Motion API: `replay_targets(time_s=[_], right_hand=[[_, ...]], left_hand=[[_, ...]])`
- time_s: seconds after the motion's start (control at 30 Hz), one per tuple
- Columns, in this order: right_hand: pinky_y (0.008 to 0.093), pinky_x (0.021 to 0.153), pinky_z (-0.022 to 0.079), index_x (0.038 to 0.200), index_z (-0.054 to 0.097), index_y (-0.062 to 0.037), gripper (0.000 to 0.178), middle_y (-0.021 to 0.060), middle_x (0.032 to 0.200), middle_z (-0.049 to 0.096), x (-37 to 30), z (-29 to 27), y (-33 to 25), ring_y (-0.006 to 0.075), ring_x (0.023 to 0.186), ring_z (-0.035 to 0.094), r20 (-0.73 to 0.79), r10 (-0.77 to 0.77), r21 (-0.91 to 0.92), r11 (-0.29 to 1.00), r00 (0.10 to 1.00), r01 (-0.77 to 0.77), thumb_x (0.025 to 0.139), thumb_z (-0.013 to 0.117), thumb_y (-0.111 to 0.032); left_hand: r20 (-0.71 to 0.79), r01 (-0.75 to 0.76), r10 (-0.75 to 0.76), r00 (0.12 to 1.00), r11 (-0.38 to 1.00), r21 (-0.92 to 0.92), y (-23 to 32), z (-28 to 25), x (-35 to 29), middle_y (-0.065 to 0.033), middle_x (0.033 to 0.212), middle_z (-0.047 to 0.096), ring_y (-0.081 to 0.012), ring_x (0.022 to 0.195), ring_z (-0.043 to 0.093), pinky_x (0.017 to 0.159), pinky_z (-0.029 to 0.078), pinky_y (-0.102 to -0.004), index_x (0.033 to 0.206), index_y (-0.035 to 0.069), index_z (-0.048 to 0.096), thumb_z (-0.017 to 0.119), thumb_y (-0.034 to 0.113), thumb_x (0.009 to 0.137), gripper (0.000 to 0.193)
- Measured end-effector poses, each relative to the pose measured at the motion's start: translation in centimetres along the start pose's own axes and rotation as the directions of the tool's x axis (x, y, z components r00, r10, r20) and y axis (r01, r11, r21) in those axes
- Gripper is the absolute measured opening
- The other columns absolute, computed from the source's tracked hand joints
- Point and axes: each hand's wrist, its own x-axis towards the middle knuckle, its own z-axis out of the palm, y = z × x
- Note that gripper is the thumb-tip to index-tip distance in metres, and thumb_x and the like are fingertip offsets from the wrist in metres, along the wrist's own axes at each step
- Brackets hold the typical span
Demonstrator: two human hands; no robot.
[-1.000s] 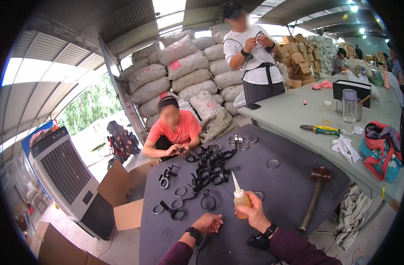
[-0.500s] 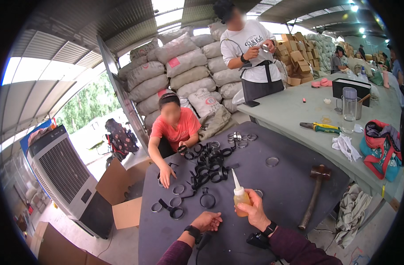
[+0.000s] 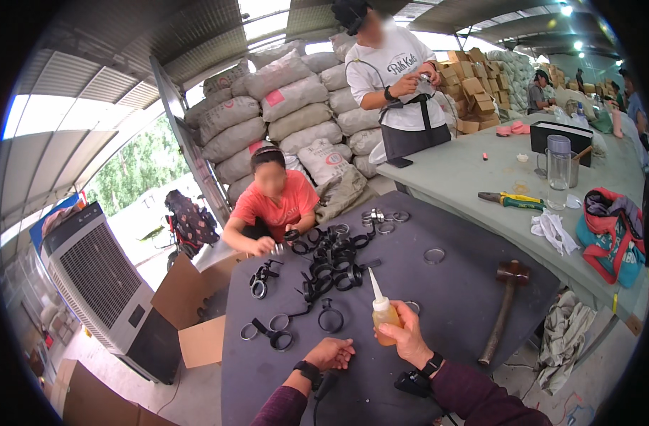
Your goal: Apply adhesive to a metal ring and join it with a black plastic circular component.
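Observation:
My right hand [image 3: 407, 334] grips a squeeze bottle [image 3: 385, 319] of amber liquid, its long white nozzle pointing up, above the dark table. To its left my left hand [image 3: 329, 353] rests at the tabletop with fingers curled in, and nothing shows in them. A black ring with a tab [image 3: 331, 319] lies just beyond my left hand. Farther left are a silver ring [image 3: 248, 331] and a black-and-silver ring [image 3: 281, 341]. A heap of black ring clamps [image 3: 331, 263] covers the middle. Behind my right hand, a silver ring [image 3: 412, 307] is partly hidden.
Across the table, a co-worker in a coral shirt [image 3: 278, 206] handles rings. A hammer [image 3: 505, 312] lies at the right. An open carton [image 3: 200, 344] stands left by an air cooler [image 3: 104, 277]. The green table [image 3: 466, 167] bears pliers [image 3: 513, 201]; a standing person [image 3: 395, 78] is behind.
The co-worker's hand has drawn back from the loose rings toward the heap, with a silver ring now in it. My hands keep nearly the same pose, the right still holding the bottle.

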Motion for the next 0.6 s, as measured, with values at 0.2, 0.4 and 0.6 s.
replay_targets(time_s=[0.2,0.4,0.6], right_hand=[[0.0293,0.074,0.05,0.114,0.049,0.0018,0.047,0.0071,0.094,0.059,0.23,-0.06,0.72,0.0144,0.082,0.059,0.004,-0.009,0.025,1.0,1.0,0.009,0.076,0.068,-0.018],[0.0291,0.074,0.049,0.114,0.05,0.0015,0.046,0.0068,0.095,0.058,0.17,-0.37,0.8,0.014,0.083,0.059,0.005,-0.023,0.003,1.0,1.0,0.023,0.076,0.068,-0.018],[0.0264,0.077,0.048,0.113,0.051,0.0019,0.043,0.0052,0.097,0.059,-0.04,-0.07,0.25,0.0111,0.085,0.057,0.007,-0.003,0.065,0.998,1.0,0.003,0.078,0.069,-0.015]], left_hand=[[-0.004,-0.002,0.002,1.0,1.0,-0.01,-0.44,-0.41,0.09,-0.0037,0.064,0.057,-0.018,0.05,0.059,0.043,0.039,-0.0261,0.086,0.001,0.061,0.054,0.036,0.094,0.036],[-0.005,-0.009,0.009,1.0,1.0,-0.017,-0.35,-0.18,0.26,-0.004,0.064,0.057,-0.0179,0.049,0.059,0.041,0.039,-0.0257,0.086,0.001,0.061,0.054,0.035,0.094,0.035],[-0.007,-0.019,0.019,1.0,0.999,-0.029,-0.47,-0.21,0.36,-0.0046,0.063,0.057,-0.0181,0.049,0.058,0.04,0.039,-0.0257,0.086,0.0,0.061,0.055,0.033,0.094,0.035]])
